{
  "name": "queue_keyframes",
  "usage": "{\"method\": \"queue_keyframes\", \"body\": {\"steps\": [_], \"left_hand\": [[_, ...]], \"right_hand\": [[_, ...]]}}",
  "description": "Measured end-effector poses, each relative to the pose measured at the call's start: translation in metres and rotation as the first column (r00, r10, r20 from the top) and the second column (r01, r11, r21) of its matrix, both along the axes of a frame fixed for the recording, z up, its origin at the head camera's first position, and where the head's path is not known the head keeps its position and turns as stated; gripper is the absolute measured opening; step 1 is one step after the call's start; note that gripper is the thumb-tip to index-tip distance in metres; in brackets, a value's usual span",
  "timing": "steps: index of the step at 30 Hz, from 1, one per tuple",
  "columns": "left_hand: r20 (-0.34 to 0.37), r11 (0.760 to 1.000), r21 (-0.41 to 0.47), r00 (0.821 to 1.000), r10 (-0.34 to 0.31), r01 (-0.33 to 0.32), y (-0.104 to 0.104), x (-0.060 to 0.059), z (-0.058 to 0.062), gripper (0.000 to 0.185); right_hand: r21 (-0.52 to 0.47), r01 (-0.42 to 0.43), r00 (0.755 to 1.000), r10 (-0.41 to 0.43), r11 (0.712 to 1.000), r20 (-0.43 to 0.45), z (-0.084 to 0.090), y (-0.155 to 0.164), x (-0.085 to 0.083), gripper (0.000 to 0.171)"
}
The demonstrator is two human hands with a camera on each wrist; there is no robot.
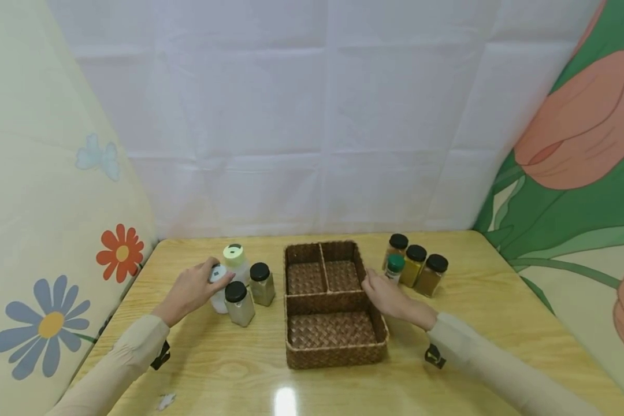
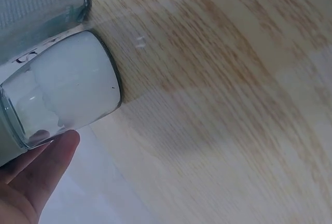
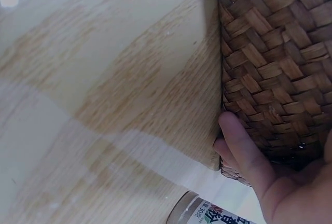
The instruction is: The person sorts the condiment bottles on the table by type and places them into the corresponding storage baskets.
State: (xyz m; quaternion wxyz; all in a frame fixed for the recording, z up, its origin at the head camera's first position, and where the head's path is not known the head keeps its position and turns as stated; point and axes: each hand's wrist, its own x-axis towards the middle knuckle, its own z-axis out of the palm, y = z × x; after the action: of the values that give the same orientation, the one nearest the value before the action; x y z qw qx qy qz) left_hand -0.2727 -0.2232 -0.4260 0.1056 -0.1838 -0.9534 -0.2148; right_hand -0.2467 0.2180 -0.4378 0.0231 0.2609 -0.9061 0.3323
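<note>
From the head view, I am resting my left hand around a white jar at the left of the table, fingers curling about its upper part. Just beside it are standing a pale green-capped bottle and two black-lidded jars. My right hand is lying along the right wall of the woven basket, fingers loosely extended and touching the rim. Four spice jars are clustering just behind that hand.

At the left wrist view, I am seeing the jar tilting, one fingertip lying under its glass base. Whether the grip is firm I cannot tell.

At the right wrist view, my fingers are pressing the basket wall, straight, not pinching. A labelled jar is sitting close below.

Hazards, as I judge them: the tilting jar is risking knocking its close neighbours over; smooth glass may be slipping from a shallow hold; the right hand may be bumping the spice jars behind it.
</note>
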Motion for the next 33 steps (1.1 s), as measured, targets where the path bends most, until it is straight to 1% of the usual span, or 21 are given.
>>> {"method": "queue_keyframes", "body": {"steps": [4,5,9,15,19,25,30,33], "left_hand": [[0.03,0.999,0.031,0.999,-0.01,0.009,0.0014,-0.001,-0.0009,0.048],[0.028,0.999,0.035,1.0,-0.013,0.012,0.0015,-0.001,-0.0015,0.047],[0.011,0.998,0.05,1.0,-0.024,0.023,0.0022,-0.0012,-0.0041,0.044],[-0.034,0.998,0.037,0.998,-0.048,0.049,0.003,-0.0012,-0.0052,0.041],[-0.039,0.997,0.038,0.997,-0.059,0.061,0.0034,-0.0006,-0.0055,0.037],[-0.021,0.997,0.052,0.998,-0.063,0.064,0.0049,-0.0001,-0.0053,0.035],[-0.014,0.997,0.05,0.998,-0.056,0.057,0.0056,0.0007,-0.0032,0.035],[-0.006,0.998,0.047,0.999,-0.052,0.053,0.0063,0.0015,-0.0025,0.035]], "right_hand": [[-0.003,-0.002,1.0,0.002,1.0,0.004,0.0003,0.0004,-0.0001,0.028],[-0.006,-0.002,1.0,0.003,1.0,0.004,0.0002,0.0004,-0.0001,0.028],[-0.012,0.0,1.0,0.0,1.0,0.003,-0.0001,0.0005,-0.0004,0.029],[-0.004,-0.002,1.0,0.002,1.0,0.006,0.001,0.0005,-0.0006,0.031],[0.005,0.003,1.0,-0.003,1.0,0.017,0.0016,0.0001,-0.0006,0.032],[0.008,0.001,1.0,-0.001,1.0,0.016,0.0027,-0.0007,0.0,0.036],[0.019,0.014,1.0,-0.014,1.0,0.002,0.0027,-0.001,-0.0008,0.033],[0.02,0.015,1.0,-0.016,1.0,0.023,0.0024,-0.0005,-0.0013,0.029]]}}
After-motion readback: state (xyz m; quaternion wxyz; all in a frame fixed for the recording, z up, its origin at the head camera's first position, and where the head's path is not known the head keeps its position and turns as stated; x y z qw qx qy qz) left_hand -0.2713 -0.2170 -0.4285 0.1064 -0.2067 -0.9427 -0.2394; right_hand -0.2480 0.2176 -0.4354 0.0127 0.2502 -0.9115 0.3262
